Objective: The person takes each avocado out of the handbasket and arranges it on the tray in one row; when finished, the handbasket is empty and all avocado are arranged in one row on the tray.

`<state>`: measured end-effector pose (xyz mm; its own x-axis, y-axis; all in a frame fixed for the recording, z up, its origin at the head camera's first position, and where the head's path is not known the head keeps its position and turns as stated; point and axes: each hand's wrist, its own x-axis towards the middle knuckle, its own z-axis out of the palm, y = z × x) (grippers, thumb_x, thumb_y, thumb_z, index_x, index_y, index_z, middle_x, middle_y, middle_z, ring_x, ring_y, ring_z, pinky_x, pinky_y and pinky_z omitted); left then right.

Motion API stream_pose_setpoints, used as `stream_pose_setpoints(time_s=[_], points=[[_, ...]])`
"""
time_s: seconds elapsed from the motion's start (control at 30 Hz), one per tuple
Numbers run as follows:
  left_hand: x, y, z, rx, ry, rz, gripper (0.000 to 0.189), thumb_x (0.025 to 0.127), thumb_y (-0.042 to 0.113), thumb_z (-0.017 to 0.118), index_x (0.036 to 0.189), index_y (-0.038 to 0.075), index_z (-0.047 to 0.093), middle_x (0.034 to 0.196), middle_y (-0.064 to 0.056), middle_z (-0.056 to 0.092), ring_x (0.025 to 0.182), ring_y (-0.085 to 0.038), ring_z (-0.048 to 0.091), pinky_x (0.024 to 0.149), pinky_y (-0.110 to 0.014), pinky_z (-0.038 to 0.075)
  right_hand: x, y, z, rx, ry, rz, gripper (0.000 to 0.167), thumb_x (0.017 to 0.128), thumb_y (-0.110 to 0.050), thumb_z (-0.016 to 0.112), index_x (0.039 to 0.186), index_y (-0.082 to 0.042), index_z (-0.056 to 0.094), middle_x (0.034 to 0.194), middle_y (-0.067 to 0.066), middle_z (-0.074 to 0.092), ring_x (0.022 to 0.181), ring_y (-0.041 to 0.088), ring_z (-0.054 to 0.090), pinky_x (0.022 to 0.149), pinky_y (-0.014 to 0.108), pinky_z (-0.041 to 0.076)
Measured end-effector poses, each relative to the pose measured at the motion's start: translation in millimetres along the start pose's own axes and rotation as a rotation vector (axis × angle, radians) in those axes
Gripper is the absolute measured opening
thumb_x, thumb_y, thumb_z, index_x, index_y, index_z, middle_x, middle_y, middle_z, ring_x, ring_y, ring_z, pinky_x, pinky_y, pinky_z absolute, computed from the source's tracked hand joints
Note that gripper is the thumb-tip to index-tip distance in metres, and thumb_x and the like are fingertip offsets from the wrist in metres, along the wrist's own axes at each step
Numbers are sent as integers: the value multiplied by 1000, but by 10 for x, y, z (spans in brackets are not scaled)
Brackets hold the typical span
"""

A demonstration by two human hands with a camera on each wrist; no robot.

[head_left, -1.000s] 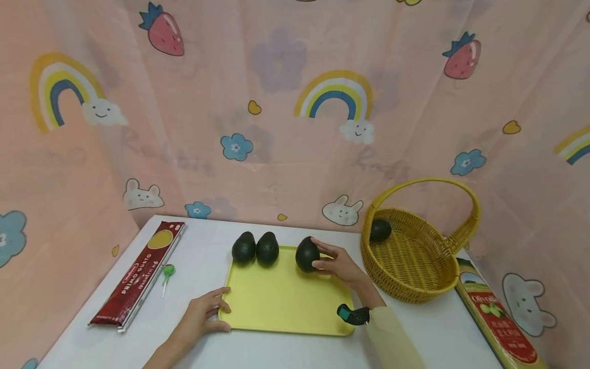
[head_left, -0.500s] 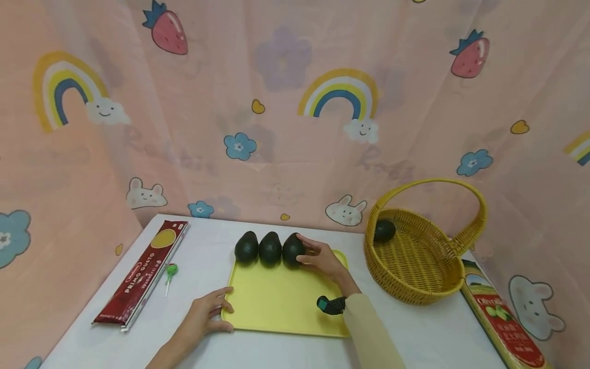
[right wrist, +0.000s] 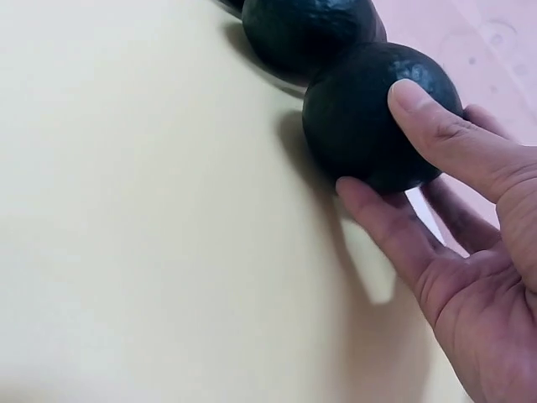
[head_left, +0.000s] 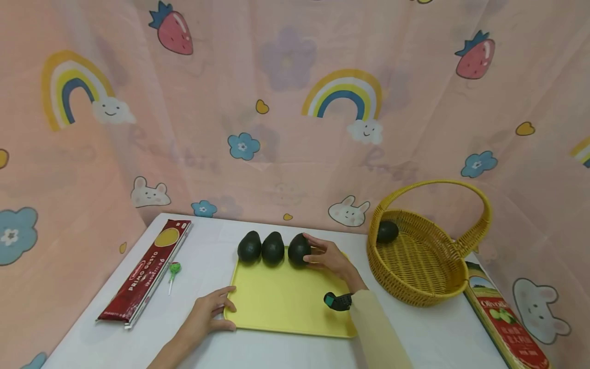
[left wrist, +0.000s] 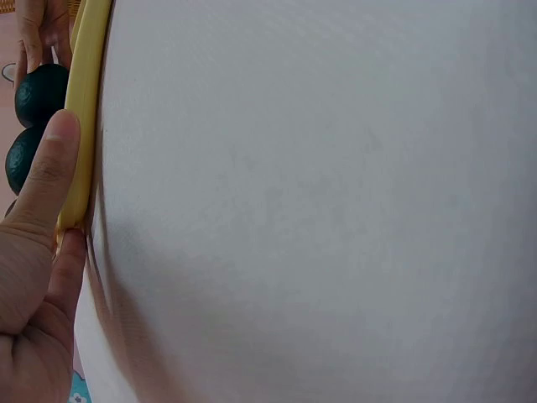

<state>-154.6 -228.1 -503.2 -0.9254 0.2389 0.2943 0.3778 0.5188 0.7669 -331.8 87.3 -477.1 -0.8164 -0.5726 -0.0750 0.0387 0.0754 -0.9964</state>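
Note:
In the head view, my right hand (head_left: 329,260) holds a dark green avocado (head_left: 298,250) at the far edge of the yellow tray (head_left: 281,307). Its thumb and fingers lie round the fruit in the right wrist view, where the avocado (right wrist: 369,117) stands close by another avocado (right wrist: 306,34). Two more avocados, the left one (head_left: 249,247) and the middle one (head_left: 273,249), stand side by side along the tray's far left edge. My left hand (head_left: 205,313) grips the tray's near left corner, thumb on the front edge and fingers at the left side.
A yellow wicker basket (head_left: 417,294) with a tall handle stands right of the tray, one avocado (head_left: 387,232) inside. Beyond it lies an Olivoilà package (head_left: 504,320). A red spaghetti pack (head_left: 143,274) and a green lollipop (head_left: 174,268) lie on the white table (head_left: 203,261) at left.
My right hand has carried its avocado left to the other two on the tray, then shifted slightly back right, leaving a small gap. The left hand stays at the tray corner.

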Motion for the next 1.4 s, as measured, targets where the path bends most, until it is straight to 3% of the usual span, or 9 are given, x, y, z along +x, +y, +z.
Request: stream_pose_setpoints(time_s=[0.17, 0.47, 0.77, 1.4], points=[[3, -9, 10, 3, 4, 7, 29, 61, 21, 85, 80, 10, 66, 124, -25, 59, 111, -46, 56, 85, -34, 56, 20, 19, 27, 15, -2, -21, 66, 89, 4, 63, 148, -9, 35, 151, 20, 32, 124, 37, 49, 92, 41, 54], [12, -5, 2, 8, -6, 7, 29, 61, 20, 85, 80, 9, 66, 123, -25, 59, 111, -46, 55, 85, -35, 56, 32, 10, -18, -24, -30, -30, 65, 90, 5, 62, 148, -9, 35, 152, 22, 29, 132, 41, 39, 93, 39, 54], [10, 13, -5, -1, -6, 0, 29, 61, 20, 85, 80, 9, 67, 124, -25, 59, 111, -46, 55, 85, -34, 56, 30, 19, -66, -40, -50, -30, 63, 89, 3, 63, 146, -7, 38, 143, 26, 40, 121, 34, 52, 92, 38, 54], [5, 25, -9, -7, -4, 30, 29, 61, 18, 85, 80, 7, 66, 123, -28, 58, 110, -48, 55, 84, -37, 56, 18, 46, -94, -13, -8, -11, 63, 87, 4, 65, 144, -6, 41, 147, 21, 39, 126, 37, 48, 91, 39, 54]])
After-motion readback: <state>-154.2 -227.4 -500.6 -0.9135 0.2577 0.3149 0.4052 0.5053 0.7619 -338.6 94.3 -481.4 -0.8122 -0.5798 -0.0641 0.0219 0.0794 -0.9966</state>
